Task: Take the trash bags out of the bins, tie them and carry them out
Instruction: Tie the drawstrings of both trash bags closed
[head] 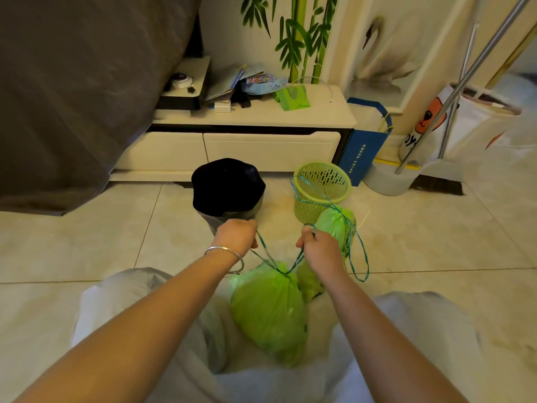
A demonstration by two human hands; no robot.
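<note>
The person is crouched on the floor (87, 245) with a green bag (268, 309) right in front of their knees. This bag is the middle of it all. Both hands are just above it. The left hand (236, 234) is closed tight on one blue string (266, 251). The right hand (318, 245) is closed on the other blue string, and it also seems to hold a long loop that runs to a second green bag (337, 225) just behind the first one. That second bag already looks pulled shut at its top.

Past the green bag stand two bins. The green basket (322, 187) looks empty, so its bag is out. The dark bin (228, 190) beside it has a black bag in it, and that one is not yet taken out.

I think the step now is tying the first bag. The neck is bunched up where the two strings meet. To do it well, the hands should pull the strings apart and a little up until the neck is snug, then cross them and make a knot close to the bag. Pull evenly, because thin strings can snap or cut into the plastic. It would help to let go of the extra loop first, so the two bags do not get tangled. Leave a bit of string free to carry the bag by.
</note>
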